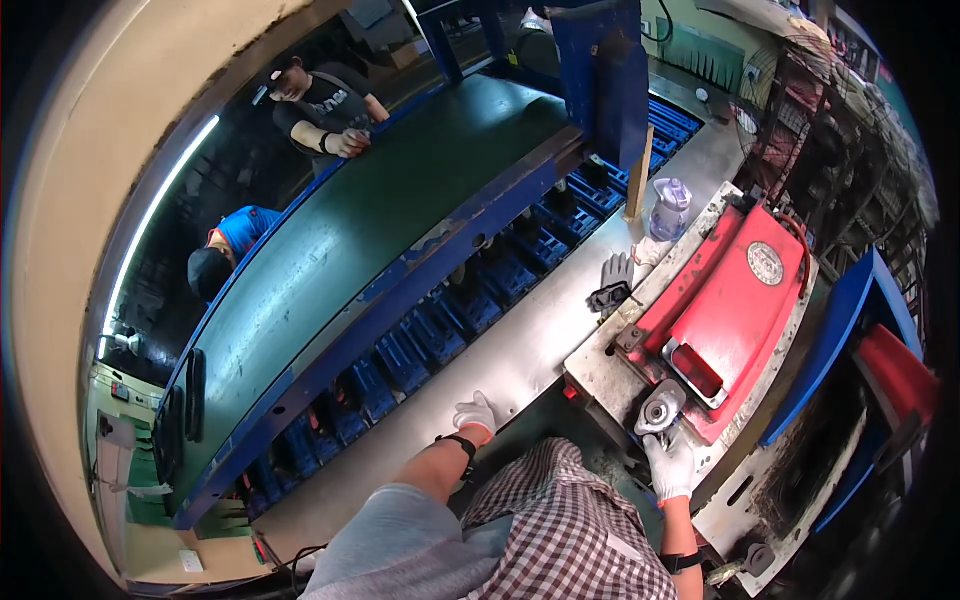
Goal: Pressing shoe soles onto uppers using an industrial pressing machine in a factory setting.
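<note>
My left hand (475, 412), in a white knit glove, rests on the steel ledge (545, 345) near its front edge. Its fingers are loosely spread, with nothing visible in them. My right hand (670, 467), gloved in white too, is at the front of a red machine (735, 300). Its fingers close around a small piece just below the round metal head (661, 408); what they grip is mostly hidden. A rectangular opening in the red housing lies directly above that head.
Beyond the ledge runs a dark green conveyor belt (420, 190) with blue framing. Grey-black gloves (612, 282) and a clear purple-tinted jug (671, 208) sit on the ledge. Blue and red sheet-metal guards (830, 340) stand right. Two people are across the belt, one bent low.
</note>
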